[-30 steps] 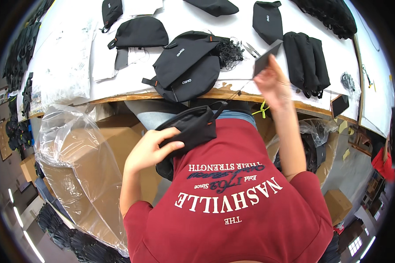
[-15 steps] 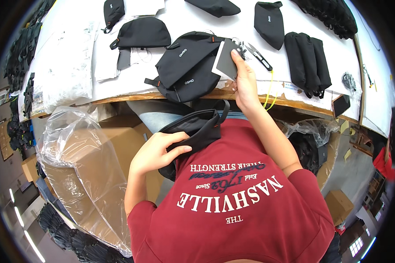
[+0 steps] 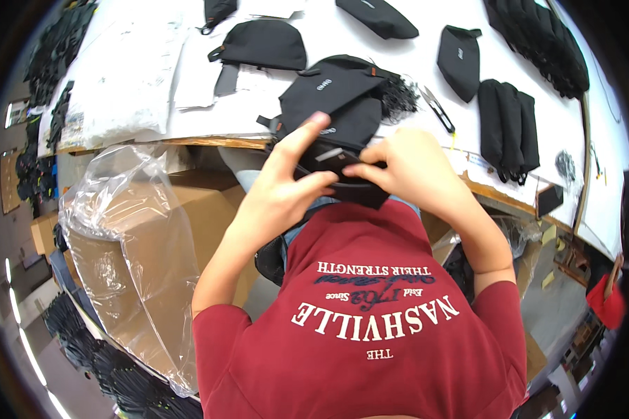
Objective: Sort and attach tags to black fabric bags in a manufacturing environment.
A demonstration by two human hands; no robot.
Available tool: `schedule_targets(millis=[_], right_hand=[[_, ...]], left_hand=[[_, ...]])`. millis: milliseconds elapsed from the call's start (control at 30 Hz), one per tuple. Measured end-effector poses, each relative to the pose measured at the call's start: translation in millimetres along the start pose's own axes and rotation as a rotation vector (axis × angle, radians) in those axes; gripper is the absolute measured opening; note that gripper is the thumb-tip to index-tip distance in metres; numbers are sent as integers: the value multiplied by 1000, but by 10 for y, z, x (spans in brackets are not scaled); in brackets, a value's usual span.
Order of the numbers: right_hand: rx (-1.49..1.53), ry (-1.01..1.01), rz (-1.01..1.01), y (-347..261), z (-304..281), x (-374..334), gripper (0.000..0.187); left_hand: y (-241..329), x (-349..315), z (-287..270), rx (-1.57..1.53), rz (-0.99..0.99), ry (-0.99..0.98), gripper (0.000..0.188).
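Note:
A small black pouch [image 3: 360, 194] is at the table's front edge, close to my body, with its mouth facing up. My left hand [image 3: 276, 188] grips its left side, forefinger stretched upward and thumb over the rim. My right hand [image 3: 416, 171] pinches the right rim between thumb and bent fingers. Inside the mouth shows a small pale strip [image 3: 330, 154]; I cannot tell whether it is a label or the edge of a card. Just beyond the hands lie stacked black pouches [image 3: 328, 91]. A tangle of black cords [image 3: 400, 98] rests beside them.
Thread snips [image 3: 437, 110] lie right of the cords. More black pouches [image 3: 508, 129] are spread over the white table [image 3: 223, 126]. A phone [image 3: 549, 200] sits at the right edge. Left of me stands a cardboard box [image 3: 203, 209] with clear plastic [image 3: 129, 230] over it.
My right hand has come down from over the table to the pouch, and the dark card it held is no longer plainly visible. Pouch and left hand have moved up toward the table edge.

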State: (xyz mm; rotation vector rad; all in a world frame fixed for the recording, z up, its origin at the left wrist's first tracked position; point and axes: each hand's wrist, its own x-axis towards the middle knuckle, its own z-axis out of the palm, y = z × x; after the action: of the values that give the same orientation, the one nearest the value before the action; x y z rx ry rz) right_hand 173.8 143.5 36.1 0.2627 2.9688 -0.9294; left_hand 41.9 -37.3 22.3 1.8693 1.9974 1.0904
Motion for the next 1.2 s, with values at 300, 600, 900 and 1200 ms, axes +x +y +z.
schedule_targets(millis=[300,600,900,1200], right_hand=[[231,-185,-33,205,202,-245,33],[286,-143,82,207,255,-325,26],[267,90,-102,220,308,-417,17],[-205,331,-269,278,-189,-263,14]], left_hand=[[-327,-66,13,-251,-220,-383,17],[-2820,376,-845,430,-452,473,22],[-3248,724,-988,646,-829,57,41],[-1099,1167,-544,-514,-221,409,14]])
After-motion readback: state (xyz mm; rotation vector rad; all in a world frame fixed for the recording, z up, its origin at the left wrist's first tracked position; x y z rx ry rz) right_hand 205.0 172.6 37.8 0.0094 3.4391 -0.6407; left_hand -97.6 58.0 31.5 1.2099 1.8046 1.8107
